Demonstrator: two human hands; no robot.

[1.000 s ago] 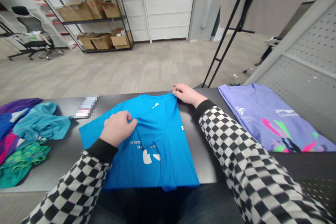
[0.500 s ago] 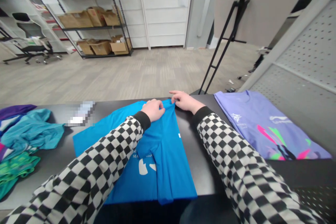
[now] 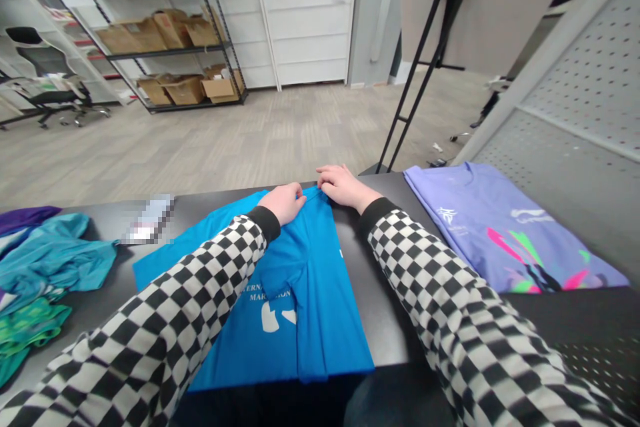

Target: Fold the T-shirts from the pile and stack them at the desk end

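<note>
The head-worn camera is looking forward and down at the left hand (image 3: 283, 203), right hand (image 3: 344, 187) and black table (image 3: 375, 280).

Left hand (image 3: 283, 204) and right hand (image 3: 344, 187) on the far edge of a blue T-shirt (image 3: 323, 300)

To my right, lavender printed T-shirt (image 3: 500, 233) lying flat on the black table (image 3: 385, 307). To my left, heap of teal, green and purple garments (image 3: 55, 260), blurred pixelated item (image 3: 149, 219) just beside it. Ahead on the carpet: wire shelving (image 3: 165, 50) with cardboard boxes (image 3: 131, 37), office chair (image 3: 43, 57), black easel (image 3: 417, 100). Far right, grey pegboard panel (image 3: 585, 60).
</note>
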